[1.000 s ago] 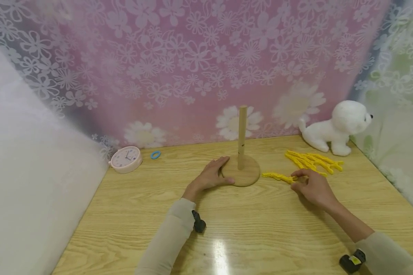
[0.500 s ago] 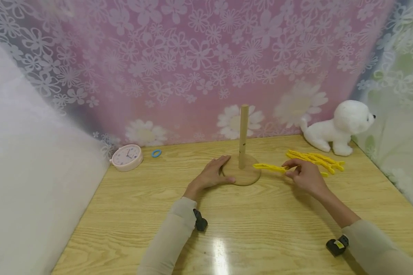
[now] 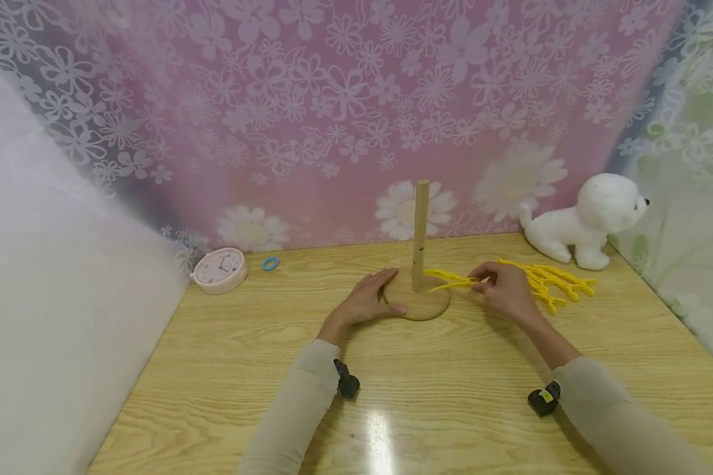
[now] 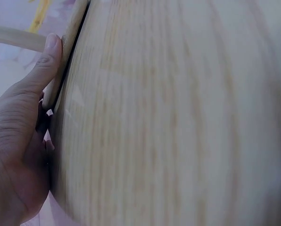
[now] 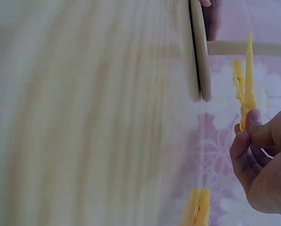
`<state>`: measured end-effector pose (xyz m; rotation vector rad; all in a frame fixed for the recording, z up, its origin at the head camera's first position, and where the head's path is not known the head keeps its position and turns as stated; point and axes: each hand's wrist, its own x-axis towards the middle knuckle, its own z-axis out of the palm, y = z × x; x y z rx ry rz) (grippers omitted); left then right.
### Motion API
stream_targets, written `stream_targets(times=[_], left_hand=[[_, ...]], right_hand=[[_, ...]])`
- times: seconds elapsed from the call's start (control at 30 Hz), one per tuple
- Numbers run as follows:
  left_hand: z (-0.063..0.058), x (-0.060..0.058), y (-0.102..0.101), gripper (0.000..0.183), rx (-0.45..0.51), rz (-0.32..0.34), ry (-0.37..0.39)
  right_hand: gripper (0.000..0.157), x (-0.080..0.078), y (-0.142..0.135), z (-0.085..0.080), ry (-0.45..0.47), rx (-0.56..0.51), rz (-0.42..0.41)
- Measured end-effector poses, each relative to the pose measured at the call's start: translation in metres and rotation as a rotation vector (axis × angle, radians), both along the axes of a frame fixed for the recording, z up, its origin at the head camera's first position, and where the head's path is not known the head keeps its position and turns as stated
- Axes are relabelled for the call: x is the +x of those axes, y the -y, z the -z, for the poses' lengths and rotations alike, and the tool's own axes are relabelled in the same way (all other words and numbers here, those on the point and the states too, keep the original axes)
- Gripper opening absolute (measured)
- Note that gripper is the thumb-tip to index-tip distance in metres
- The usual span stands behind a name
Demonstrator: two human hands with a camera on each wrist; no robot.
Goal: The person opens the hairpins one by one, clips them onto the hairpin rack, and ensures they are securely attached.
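Note:
In the head view, my left hand point(image 3: 362, 303) holds the left edge of the round base of a wooden stand point(image 3: 416, 305), with an upright pole point(image 3: 420, 231) rising from it. The left wrist view has the thumb point(image 4: 48, 61) lying on the base's edge. My right hand point(image 3: 508, 293) pinches a yellow forked, twig-like piece point(image 3: 454, 283) by its stem. Its two prongs spread toward the pole and overlap the base in the head view. In the right wrist view, the prongs point(image 5: 249, 70) stand beyond the thumb and fingertips, close to the pole.
More yellow forked pieces point(image 3: 564, 280) lie in a heap right of my right hand. Behind them sits a white toy dog point(image 3: 570, 224). At the back left are a pink clock point(image 3: 220, 270) and a blue ring point(image 3: 270, 264). A flowered curtain point(image 3: 333, 132) hangs behind the table.
My right hand has lifted the yellow forked piece off the table and carried it left to the pole, turning it so both prongs show. The left hand has stayed on the base.

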<state>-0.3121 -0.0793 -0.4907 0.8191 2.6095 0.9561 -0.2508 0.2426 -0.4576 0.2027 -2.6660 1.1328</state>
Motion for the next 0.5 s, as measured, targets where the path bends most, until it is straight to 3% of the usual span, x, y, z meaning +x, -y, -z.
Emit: stream_targets(times=[0.27,0.5], left_hand=[[0.001,-0.001,0.0,0.1,0.001,-0.016,0.013],[0.003,-0.001,-0.001,0.102,0.003,-0.033,0.011]], right_hand=[[0.013,-0.015,0.018,0.003,0.029,-0.016,0.006],[0.01,-0.023,0.033,0.005,-0.017,0.01,-0.011]])
